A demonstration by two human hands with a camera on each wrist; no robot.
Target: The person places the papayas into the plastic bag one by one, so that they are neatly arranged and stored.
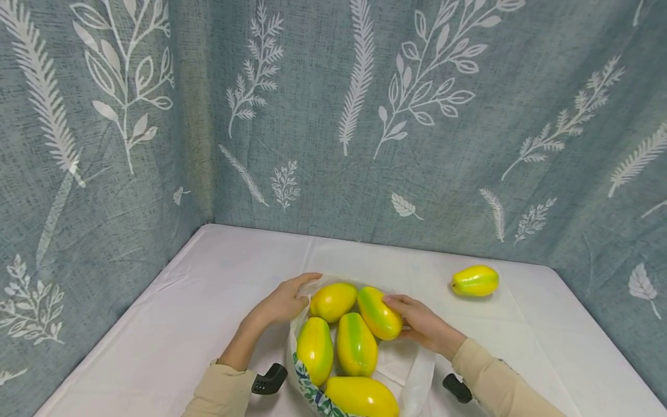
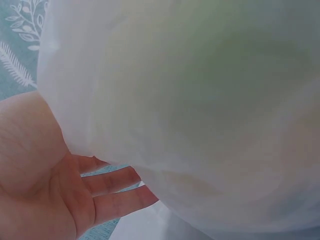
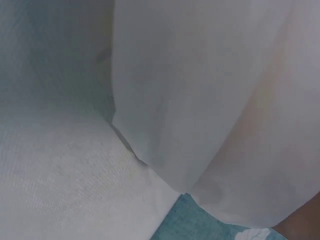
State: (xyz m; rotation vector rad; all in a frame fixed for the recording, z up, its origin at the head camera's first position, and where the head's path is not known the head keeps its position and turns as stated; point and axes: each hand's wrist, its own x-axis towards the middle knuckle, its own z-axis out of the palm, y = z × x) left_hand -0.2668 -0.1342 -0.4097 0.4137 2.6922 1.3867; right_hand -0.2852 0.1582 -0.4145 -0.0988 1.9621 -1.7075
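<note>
A white bag point(image 1: 426, 370) with a blue-and-green leaf print lies with its mouth spread toward me. Inside rest several yellow papayas, among them one at the back point(image 1: 333, 302), one on the left point(image 1: 315, 350) and one in front point(image 1: 363, 396). My left hand point(image 1: 283, 298) holds the bag's upper left rim; in the left wrist view its fingers point(image 2: 117, 202) run behind the pale bag wall. Over the bag's right part, my right hand point(image 1: 424, 325) grips a yellow-green papaya point(image 1: 379, 313), thumb on top. The right wrist view shows mostly the bag wall point(image 3: 200, 100), which hides this hand's fingers.
Another papaya point(image 1: 475, 281) lies at the back right of the white-covered table point(image 1: 234, 260). Blue-grey curtains point(image 1: 312, 116) with white leaf prints stand behind and at both sides. Black wrist devices point(image 1: 269, 379) sit close beside the bag.
</note>
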